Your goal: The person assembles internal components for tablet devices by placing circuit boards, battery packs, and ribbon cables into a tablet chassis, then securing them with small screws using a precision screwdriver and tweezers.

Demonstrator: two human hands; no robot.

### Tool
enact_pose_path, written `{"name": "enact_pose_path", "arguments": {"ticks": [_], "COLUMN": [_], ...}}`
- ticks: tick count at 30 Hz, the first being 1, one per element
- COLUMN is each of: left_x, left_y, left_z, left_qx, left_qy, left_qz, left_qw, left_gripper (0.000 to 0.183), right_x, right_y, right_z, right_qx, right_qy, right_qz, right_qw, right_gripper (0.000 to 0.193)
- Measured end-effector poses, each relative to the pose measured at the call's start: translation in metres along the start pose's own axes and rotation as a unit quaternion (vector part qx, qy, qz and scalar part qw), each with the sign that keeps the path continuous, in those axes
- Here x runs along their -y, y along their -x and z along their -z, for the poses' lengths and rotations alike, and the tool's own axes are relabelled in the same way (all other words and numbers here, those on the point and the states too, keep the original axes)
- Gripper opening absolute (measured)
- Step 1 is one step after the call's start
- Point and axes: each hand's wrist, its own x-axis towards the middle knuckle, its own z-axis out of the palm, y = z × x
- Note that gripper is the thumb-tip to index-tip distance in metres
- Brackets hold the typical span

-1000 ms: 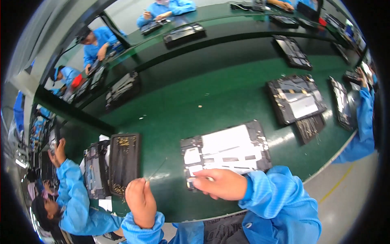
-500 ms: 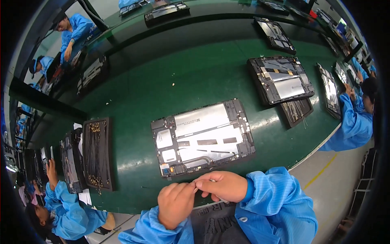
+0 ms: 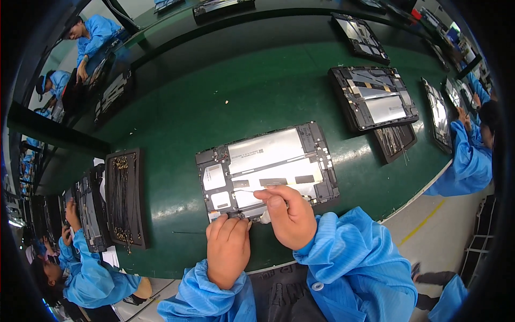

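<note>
In front of me an opened tablet [image 3: 268, 149] lies face-down on the green bench, its silver battery panels and black frame exposed. My left hand [image 3: 229, 246] is at its near left edge with fingers curled together. From beside those fingers a thin black cable [image 3: 188, 232] trails left over the bench; the fingers appear closed on it, though its other end is hidden. My right hand [image 3: 292, 217], over the tablet's lower middle, is closed round a slim pale tool [image 3: 265, 217], mostly covered by the fingers. A thin metal tip shows past the index finger.
At left stands a black tray [image 3: 141, 198] of thin cables with gold ends. Stacked tablets [image 3: 383, 107] sit at right over another cable tray [image 3: 396, 140]. Co-workers in blue sleeves [image 3: 99, 268] work on both sides. A raised dark shelf edge [image 3: 214, 26] runs along the back.
My hands have parted and moved forward from the bench edge. The right now reaches over the tablet with the tool; the left touches its near edge. More of the black cable shows at left.
</note>
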Motion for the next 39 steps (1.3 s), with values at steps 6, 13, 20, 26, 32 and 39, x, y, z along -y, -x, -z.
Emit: {"name": "enact_pose_path", "arguments": {"ticks": [6,13,20,26,32,39], "left_x": [-0.003,-0.005,-0.005,-0.001,-0.001,-0.006], "left_y": [-0.005,-0.007,-0.009,-0.008,-0.004,0.023], "left_z": [0.005,0.008,0.010,0.011,0.010,0.031], "left_qx": [0.020,0.027,0.051,0.059,0.073,0.014], "left_qy": [-0.007,-0.009,-0.006,0.001,0.018,0.511], "left_qz": [0.005,0.013,0.020,0.016,0.017,0.544], "left_qw": [1.000,1.000,0.998,0.998,0.997,0.665], "left_gripper": [0.014,0.015,0.014,0.016,0.020,0.023], "right_x": [-0.010,-0.012,-0.010,0.010,0.013,0.003], "right_y": [0.000,0.001,0.000,-0.011,-0.017,-0.029], "right_z": [-0.005,-0.006,-0.003,0.002,-0.012,-0.004], "right_qx": [-0.004,-0.004,0.023,0.121,0.189,0.066], "right_qy": [-0.007,-0.019,0.007,0.075,0.195,-0.031], "right_qz": [0.055,0.066,0.062,-0.007,0.173,-0.160], "right_qw": [0.998,0.998,0.998,0.990,0.947,0.984], "right_gripper": [0.019,0.019,0.021,0.015,0.016,0.033]}}
